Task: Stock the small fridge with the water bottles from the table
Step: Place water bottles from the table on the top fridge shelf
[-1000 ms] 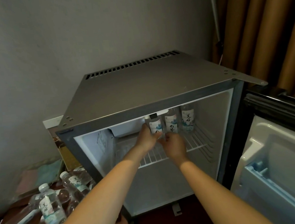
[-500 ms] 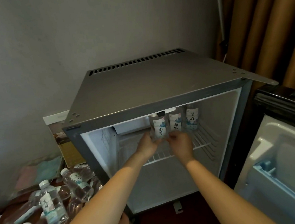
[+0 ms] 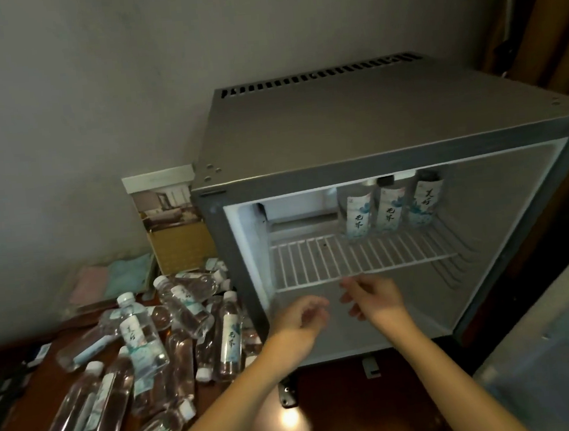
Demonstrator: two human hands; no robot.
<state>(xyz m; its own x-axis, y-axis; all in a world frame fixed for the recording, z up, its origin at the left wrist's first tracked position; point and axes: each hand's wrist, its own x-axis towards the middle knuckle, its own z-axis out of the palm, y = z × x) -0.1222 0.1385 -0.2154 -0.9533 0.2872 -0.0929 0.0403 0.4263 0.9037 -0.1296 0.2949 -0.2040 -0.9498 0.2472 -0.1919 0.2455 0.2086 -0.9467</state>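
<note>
Both hands have been drawn back out of the fridge [image 3: 355, 133], the placed bottle left on its wire shelf [image 3: 315, 264]. Left of the fridge, the remaining water bottles [image 3: 142, 334] are heaped on the table [image 3: 345, 413], within easy reach. Before the fridge opening, the left hand [image 3: 302, 320] is held empty with fingers loosely curled, the right hand [image 3: 376, 296] empty with fingers spread. At the shelf's back right, three shelved bottles [image 3: 391, 211] are stood upright side by side, probably so room is kept for more.
</note>
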